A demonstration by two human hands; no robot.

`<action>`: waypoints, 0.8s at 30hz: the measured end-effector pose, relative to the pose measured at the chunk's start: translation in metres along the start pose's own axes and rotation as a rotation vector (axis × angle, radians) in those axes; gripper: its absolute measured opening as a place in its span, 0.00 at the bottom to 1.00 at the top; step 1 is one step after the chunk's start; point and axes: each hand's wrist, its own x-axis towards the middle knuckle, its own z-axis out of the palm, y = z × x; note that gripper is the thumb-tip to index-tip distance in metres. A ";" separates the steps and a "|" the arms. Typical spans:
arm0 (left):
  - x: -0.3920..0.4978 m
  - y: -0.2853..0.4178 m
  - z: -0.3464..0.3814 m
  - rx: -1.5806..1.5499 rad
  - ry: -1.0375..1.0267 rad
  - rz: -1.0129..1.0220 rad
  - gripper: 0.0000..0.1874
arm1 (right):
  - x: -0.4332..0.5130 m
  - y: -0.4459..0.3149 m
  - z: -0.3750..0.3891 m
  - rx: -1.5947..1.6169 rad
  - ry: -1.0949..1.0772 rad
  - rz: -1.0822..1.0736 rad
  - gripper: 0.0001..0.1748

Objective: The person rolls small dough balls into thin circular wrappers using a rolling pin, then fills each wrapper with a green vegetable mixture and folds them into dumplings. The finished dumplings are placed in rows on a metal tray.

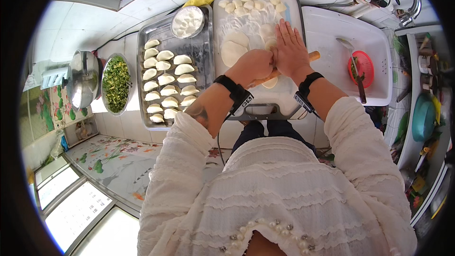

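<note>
On the white cutting board (227,89), my left hand (254,63) is curled, its fingertips hidden, close against my right hand. My right hand (292,48) lies flat with fingers stretched forward, over small dough pieces. A wooden rolling pin (314,56) lies slantwise under my wrists and hands; whether a hand grips it is hidden. One dough round (270,82) shows just below the pin. Flattened dough wrappers (233,53) overlap left of my hands. Small dough lumps (249,5) sit at the board's far edge, with flour spread before them.
Left of the board, a metal tray (140,89) holds rows of folded dumplings (166,79) and a bowl of flour (187,22). Beyond stand a bowl of chopped green filling (116,83) and a lidded pot (81,80). At right, a white basin (327,89) holds a red strainer (368,67) and a spoon (360,85).
</note>
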 end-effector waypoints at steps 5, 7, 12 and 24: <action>-0.014 -0.007 0.004 -0.087 0.152 0.101 0.11 | -0.086 0.002 -0.048 0.083 -0.195 0.031 0.37; -0.025 -0.012 0.004 -0.201 0.217 0.063 0.11 | -0.100 0.004 -0.049 0.074 -0.219 0.028 0.37; -0.013 -0.011 -0.006 0.041 -0.051 0.016 0.10 | -0.025 0.004 -0.002 0.073 0.023 0.027 0.38; -0.025 -0.010 -0.008 -0.084 -0.073 0.063 0.10 | -0.086 0.005 -0.033 0.083 -0.179 0.055 0.37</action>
